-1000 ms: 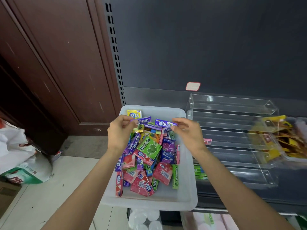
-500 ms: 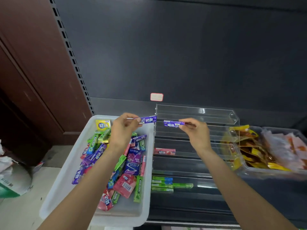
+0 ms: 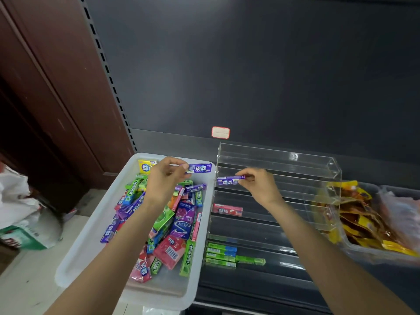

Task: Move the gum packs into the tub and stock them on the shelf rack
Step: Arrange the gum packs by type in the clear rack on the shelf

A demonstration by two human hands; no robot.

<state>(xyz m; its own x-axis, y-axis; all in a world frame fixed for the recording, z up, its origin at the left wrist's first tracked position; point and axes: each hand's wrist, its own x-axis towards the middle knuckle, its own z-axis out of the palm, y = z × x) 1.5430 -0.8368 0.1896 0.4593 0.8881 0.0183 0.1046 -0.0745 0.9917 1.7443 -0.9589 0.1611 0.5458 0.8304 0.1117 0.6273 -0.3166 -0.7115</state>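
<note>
A white tub (image 3: 95, 242) holds several mixed gum packs (image 3: 177, 226) in purple, green, pink and blue. My left hand (image 3: 164, 180) hovers over its far end and pinches a purple gum stick (image 3: 200, 168) by one end. My right hand (image 3: 259, 186) pinches another purple gum stick (image 3: 229, 180) at the left end of an upper tier of the clear acrylic shelf rack (image 3: 295, 164). One pink pack (image 3: 227, 209) lies on a middle tier. Several green packs (image 3: 223, 255) lie on the lowest tier.
A clear bin of yellow and orange snack packets (image 3: 368, 221) stands right of the rack. A dark back panel carries a small red-edged label (image 3: 220, 132). At the left are a brown wooden door (image 3: 56, 87) and white bags (image 3: 20, 214) on the floor.
Both hands lifted purple sticks out of the tub. My right hand carried its stick rightwards to the rack and now lowers it onto an upper tier. The view shifted right.
</note>
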